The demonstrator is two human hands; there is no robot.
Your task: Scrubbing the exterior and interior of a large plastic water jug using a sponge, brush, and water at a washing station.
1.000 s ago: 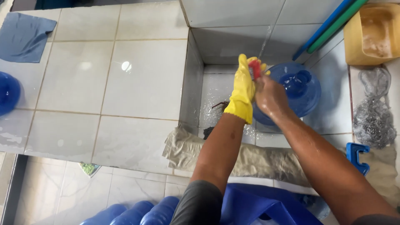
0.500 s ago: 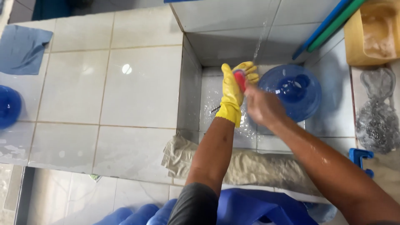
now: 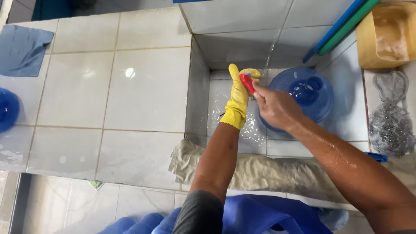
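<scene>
White tiles cover the bench and the sunken sink, where a thin stream of water falls. Over the sink, the left hand, in a yellow glove, is closed around a small red object. The bare right hand pinches that same object in a tight grip, just beside a large blue bottle lying in the sink.

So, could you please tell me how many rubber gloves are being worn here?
1: a yellow glove on the left hand, over the sink. The right hand is bare, touching a small red thing at the glove's fingers.
</scene>
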